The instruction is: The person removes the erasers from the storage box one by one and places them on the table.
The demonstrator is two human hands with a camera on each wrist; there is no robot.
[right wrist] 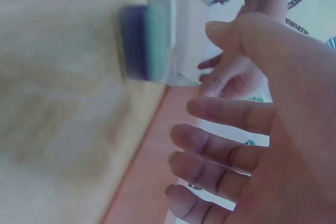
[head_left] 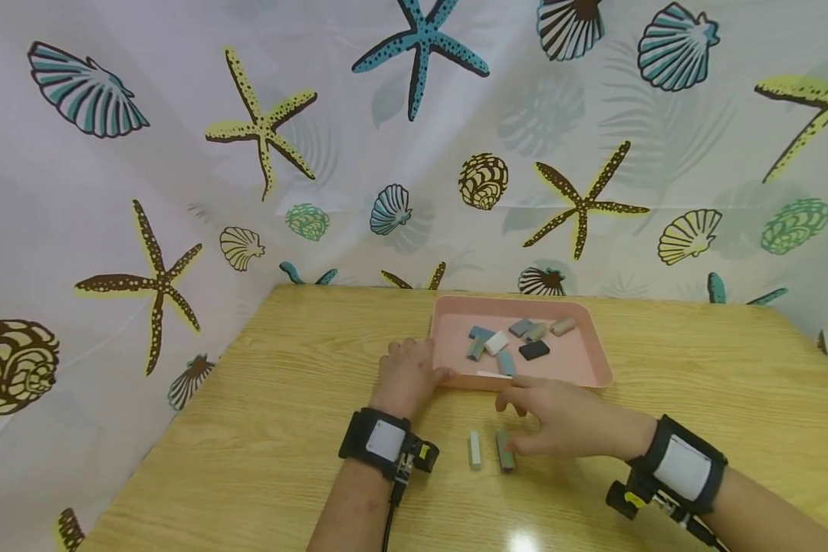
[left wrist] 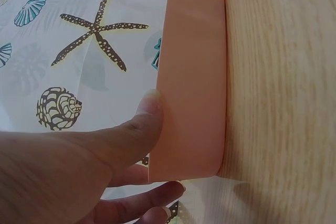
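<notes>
My left hand (head_left: 405, 376) holds the front left corner of a pink tray (head_left: 596, 345); in the left wrist view the thumb lies at the rim of the wall (left wrist: 191, 77) and the other fingers reach round the corner. On the table before the tray stand two small oblong blocks, a pale one (head_left: 474, 451) and a grey-green one (head_left: 504, 452). My right hand (head_left: 559, 418) hovers beside the grey-green block, fingers spread and nothing between them in the right wrist view. There the grey-green block (right wrist: 139, 43) is blurred, showing one dark side; contact cannot be told.
Several small blocks lie in the tray, among them a black one (head_left: 534, 349), a white one (head_left: 497, 342) and a tan one (head_left: 562, 326). A thin white strip (head_left: 494, 375) shows at the tray's front rim. A patterned curtain (head_left: 345, 153) hangs behind the wooden table (head_left: 283, 429).
</notes>
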